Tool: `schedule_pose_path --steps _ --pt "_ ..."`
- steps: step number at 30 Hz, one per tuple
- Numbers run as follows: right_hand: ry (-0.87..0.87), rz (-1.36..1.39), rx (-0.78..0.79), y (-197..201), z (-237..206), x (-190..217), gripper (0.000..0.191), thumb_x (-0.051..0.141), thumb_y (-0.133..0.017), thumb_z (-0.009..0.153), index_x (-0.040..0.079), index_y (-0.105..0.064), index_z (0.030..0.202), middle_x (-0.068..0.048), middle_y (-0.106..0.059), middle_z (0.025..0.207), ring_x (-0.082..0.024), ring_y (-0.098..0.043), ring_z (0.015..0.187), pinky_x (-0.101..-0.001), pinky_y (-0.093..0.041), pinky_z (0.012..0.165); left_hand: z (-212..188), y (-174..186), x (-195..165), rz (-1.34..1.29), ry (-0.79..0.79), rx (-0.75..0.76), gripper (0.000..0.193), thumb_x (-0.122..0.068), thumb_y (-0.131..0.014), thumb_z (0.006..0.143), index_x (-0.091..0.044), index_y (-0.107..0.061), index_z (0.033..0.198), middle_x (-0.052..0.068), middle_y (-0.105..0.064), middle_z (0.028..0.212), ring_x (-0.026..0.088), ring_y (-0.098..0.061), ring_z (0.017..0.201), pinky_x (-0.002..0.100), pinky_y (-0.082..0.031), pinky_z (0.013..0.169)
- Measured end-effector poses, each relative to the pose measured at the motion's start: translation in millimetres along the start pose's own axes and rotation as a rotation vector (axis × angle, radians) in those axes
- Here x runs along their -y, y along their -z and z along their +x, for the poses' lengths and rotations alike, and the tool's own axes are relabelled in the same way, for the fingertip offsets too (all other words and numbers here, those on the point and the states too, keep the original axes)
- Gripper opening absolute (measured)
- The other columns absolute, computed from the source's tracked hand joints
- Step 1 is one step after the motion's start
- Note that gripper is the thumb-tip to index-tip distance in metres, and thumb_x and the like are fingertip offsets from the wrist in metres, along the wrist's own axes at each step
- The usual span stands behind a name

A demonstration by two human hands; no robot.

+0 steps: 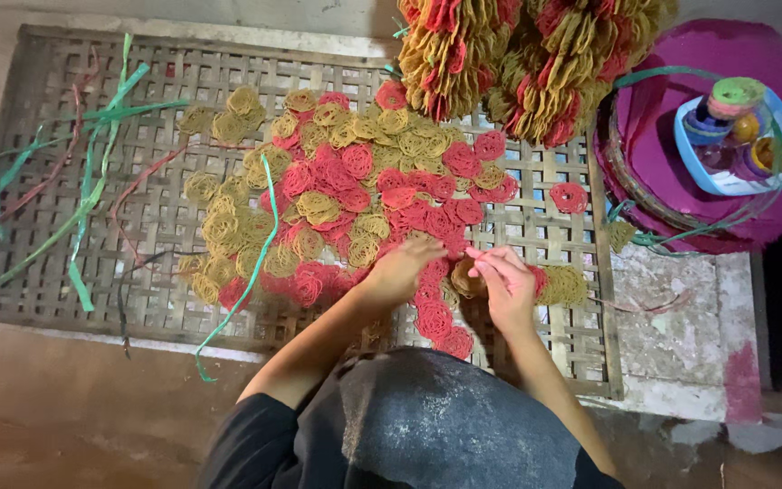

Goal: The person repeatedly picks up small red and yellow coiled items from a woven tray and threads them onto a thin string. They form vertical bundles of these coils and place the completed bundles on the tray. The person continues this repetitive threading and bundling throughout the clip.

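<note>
From the head camera, the left hand (402,270) lies flat, fingers loosely spread, on the red and yellow discs (355,195) heaped over the woven bamboo mat (138,226). The right hand (504,282) pinches a red strand (480,256) above a yellow disc (466,281) at the heap's near edge. The step looks like stringing discs; next calls for steadying that disc while the strand passes through.
</note>
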State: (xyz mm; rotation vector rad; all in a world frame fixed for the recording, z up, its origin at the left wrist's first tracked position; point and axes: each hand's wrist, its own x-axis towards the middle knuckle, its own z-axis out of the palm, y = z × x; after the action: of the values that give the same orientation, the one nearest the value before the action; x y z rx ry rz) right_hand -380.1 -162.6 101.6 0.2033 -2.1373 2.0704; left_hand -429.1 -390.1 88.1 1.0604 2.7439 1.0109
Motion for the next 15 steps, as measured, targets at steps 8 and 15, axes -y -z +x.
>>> schedule_pose_path --steps 8,15 --pt "-0.063 -0.099 -0.112 -4.7 2.1 -3.5 0.008 0.001 -0.072 0.094 -0.003 -0.075 0.101 -0.007 -0.071 0.092 -0.012 -0.06 0.076 -0.0268 -0.048 0.07 -6.4 -38.4 38.2 -0.383 0.457 -0.086 0.036 -0.019 -0.055 0.101 -0.012 -0.064 0.136 0.007 -0.067 0.133 0.027 -0.066 0.115 0.043 -0.051 0.103" --pt "0.153 -0.392 -0.064 -23.4 5.8 25.5 0.007 0.005 -0.073 0.093 0.001 -0.073 0.099 -0.01 -0.075 0.094 -0.016 -0.071 0.084 -0.0282 -0.054 0.077 -7.7 -41.9 43.3 -1.282 0.621 -0.179 0.037 -0.022 -0.053 0.105 -0.007 -0.061 0.137 0.008 -0.072 0.124 0.022 -0.07 0.11 0.042 -0.057 0.101"
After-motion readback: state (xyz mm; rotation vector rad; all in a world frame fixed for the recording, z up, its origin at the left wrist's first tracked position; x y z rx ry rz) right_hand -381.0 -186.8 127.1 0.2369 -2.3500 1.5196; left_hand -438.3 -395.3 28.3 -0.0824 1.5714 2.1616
